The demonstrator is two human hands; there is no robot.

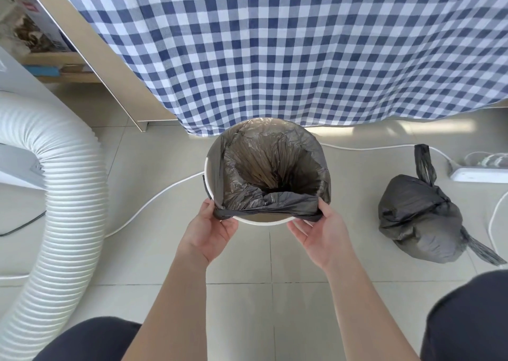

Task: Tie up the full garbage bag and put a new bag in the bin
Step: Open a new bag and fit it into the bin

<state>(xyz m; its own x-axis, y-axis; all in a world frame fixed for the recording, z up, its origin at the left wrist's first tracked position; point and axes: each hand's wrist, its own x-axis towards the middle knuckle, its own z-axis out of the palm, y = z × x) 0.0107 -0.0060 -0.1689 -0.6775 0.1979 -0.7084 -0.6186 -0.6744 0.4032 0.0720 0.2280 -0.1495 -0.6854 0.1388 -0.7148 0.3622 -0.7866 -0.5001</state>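
1. While the tied full bag [417, 223] already sits on the floor well to the right of the bin [264, 221], its knotted handles sticking up, the work in hand is fitting the new bag [270, 168] into the bin.
2. That new bag lines the inside of the white bin, which stands on the tiled floor just in front of the checked cloth [275, 44]; its far and right edges appear draped over the rim, while the near edge is stretched straight across the opening, not yet folded over.
3. Left hand [213, 230] pinches the bunched film at the near-left of the rim; right hand [319, 227] pinches the near-right end, both closed on the new bag.
4. Judging by its wrinkles and sag, the film is thin, very light, limp and somewhat slippery, and likely tears if pulled hard against the rim.
5. Best hold is the gathered hem, as now, pulling outward and down over the near rim.
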